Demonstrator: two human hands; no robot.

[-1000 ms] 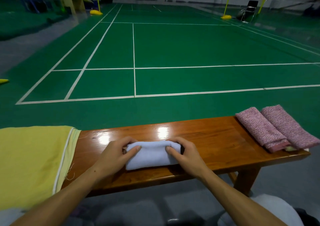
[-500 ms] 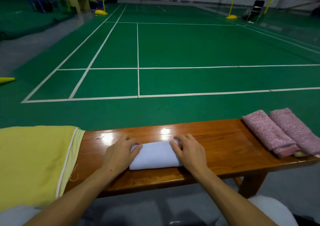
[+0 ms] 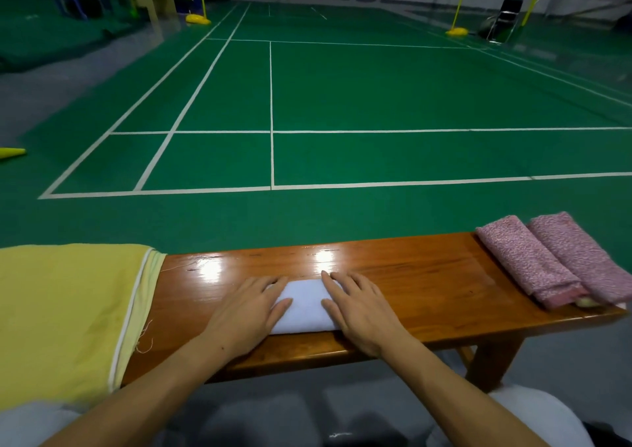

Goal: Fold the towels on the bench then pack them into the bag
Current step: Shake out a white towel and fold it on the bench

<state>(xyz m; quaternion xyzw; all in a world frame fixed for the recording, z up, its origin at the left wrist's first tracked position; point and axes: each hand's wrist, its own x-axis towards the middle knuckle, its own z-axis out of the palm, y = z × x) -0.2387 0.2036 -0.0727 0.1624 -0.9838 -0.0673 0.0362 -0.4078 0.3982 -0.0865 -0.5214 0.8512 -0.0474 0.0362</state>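
Pressing flat: left hand (image 3: 247, 313) and right hand (image 3: 363, 313) lie palm-down on the white towel (image 3: 304, 306), fingers straight, slightly spread, gripping nothing. Towel folded, mid-bench (image 3: 427, 286), near front edge. Two pink towels (image 3: 554, 262) folded side by side, touching, at right end. Yellow bag (image 3: 65, 313) covers left end.

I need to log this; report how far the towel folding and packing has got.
Done: two folded pink towels lie side by side on the wooden bench. In hand: left hand and right hand press flat on the folded white towel. Left: packing; the yellow cloth may be the bag.
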